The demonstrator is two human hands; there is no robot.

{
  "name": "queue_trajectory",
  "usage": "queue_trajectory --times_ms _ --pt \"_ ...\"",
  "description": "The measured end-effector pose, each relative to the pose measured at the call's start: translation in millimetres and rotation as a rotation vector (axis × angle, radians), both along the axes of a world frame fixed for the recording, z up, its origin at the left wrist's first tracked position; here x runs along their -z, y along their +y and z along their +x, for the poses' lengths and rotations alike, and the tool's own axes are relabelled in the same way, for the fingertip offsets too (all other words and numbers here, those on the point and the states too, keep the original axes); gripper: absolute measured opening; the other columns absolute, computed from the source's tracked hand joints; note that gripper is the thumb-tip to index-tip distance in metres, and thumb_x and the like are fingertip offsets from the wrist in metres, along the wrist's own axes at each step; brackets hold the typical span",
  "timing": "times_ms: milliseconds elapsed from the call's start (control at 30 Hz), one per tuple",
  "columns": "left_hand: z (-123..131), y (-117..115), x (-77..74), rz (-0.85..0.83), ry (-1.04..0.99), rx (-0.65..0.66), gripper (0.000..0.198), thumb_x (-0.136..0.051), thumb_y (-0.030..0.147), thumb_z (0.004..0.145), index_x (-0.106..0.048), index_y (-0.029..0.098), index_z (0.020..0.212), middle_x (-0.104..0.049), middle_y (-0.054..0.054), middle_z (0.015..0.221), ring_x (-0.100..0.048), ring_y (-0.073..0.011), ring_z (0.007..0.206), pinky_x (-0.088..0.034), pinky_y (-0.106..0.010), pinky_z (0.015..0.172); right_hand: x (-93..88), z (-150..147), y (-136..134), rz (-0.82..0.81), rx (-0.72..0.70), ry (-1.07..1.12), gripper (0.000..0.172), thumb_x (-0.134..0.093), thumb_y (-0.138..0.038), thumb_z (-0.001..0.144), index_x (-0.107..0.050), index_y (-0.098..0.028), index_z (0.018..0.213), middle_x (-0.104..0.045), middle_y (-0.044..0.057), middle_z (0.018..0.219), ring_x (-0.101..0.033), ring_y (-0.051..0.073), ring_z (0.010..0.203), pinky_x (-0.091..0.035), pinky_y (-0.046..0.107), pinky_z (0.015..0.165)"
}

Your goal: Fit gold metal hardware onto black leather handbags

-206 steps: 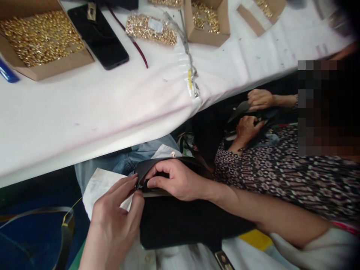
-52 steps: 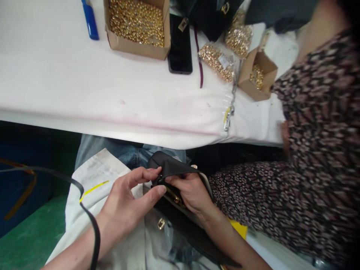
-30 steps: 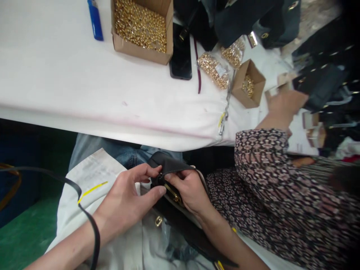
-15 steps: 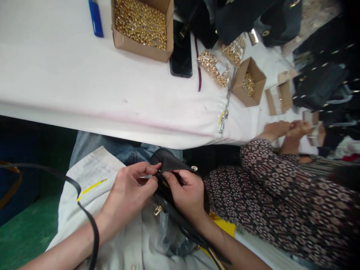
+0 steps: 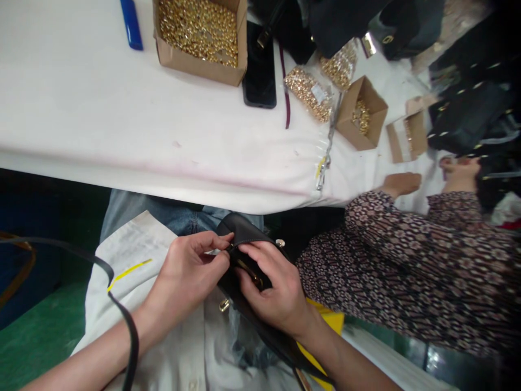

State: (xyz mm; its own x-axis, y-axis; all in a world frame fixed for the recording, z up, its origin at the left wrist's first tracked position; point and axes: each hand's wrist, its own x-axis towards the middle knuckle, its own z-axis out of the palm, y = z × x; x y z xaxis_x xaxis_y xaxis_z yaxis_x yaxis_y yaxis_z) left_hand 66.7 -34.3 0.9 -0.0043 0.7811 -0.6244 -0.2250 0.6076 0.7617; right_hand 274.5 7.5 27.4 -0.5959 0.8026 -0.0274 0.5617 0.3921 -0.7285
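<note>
Strap (image 5: 122, 309) crosses the left forearm. Left hand (image 5: 185, 277) pinches the near edge of the black bag (image 5: 244, 233) on the lap, fingers closed on it. Right hand (image 5: 272, 288) grips the bag's gold clasp (image 5: 248, 270). Far across the table (image 5: 122, 136) sits a box of gold fittings (image 5: 199, 32); a co-worker's sleeve (image 5: 407, 260) is right.

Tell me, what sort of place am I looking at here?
Probably a handbag assembly workshop. A white-covered table carries a cardboard box of gold fittings and black bags, and both hands, left hand and right hand, work on a black bag.
</note>
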Motion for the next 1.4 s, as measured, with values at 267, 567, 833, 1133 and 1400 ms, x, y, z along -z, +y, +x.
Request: queue_trajectory --times_ms 267,567,833,1133,1400 --pt "5 6 -2.0 0.039 0.01 0.008 0.018 -0.07 0.021 0.094 -0.088 0.018 0.097 -0.088 -0.003 0.103 -0.083 -0.0279 0.113 -0.065 -0.025 0.084 11.2 4 -4 0.129 -0.068 -0.101 0.049 -0.067 -0.012 0.106 -0.059 -0.023 0.153 -0.077 0.014 0.131 -0.078 0.026 0.122 -0.068 0.038 0.106" --pt "4 6 -5.6 0.049 0.021 0.015 0.02 -0.069 0.018 0.092 -0.088 0.019 0.097 -0.086 -0.001 0.096 -0.084 -0.0253 0.102 -0.064 -0.026 0.083 16.8 -10 -3 0.296 -0.052 -0.185 0.024 -0.066 -0.016 0.109 -0.065 -0.018 0.133 -0.079 0.014 0.111 -0.08 0.025 0.1 -0.065 0.035 0.088" --pt "5 10 -8.1 0.111 0.018 0.029 0.021 -0.064 0.016 0.089 -0.084 0.02 0.085 -0.08 -0.001 0.087 -0.081 -0.0275 0.118 -0.064 -0.026 0.093 19.0 -6 2 0.453 -0.094 -0.217 0.024 -0.069 -0.015 0.107 -0.066 -0.014 0.13 -0.08 0.016 0.109 -0.08 0.025 0.095 -0.064 0.035 0.084" --pt "8 3 -4.4 0.109 0.016 0.02 0.02 -0.064 0.015 0.085 -0.084 0.02 0.084 -0.082 -0.002 0.089 -0.082 -0.0293 0.115 -0.066 -0.028 0.089 23.8 3 0 0.521 -0.124 -0.184 0.029 -0.078 -0.016 0.099 -0.069 -0.012 0.127 -0.08 0.016 0.109 -0.079 0.025 0.092 -0.064 0.035 0.08" --pt "13 -3 0.1 0.118 0.017 0.021 0.018 -0.066 0.016 0.09 -0.082 0.022 0.086 -0.082 0.001 0.09 -0.082 -0.0266 0.109 -0.068 -0.034 0.098 10.2 -3 -1 0.282 -0.08 -0.226 0.023 -0.066 -0.014 0.105 -0.068 -0.017 0.128 -0.077 0.015 0.117 -0.076 0.028 0.106 -0.065 0.042 0.093"
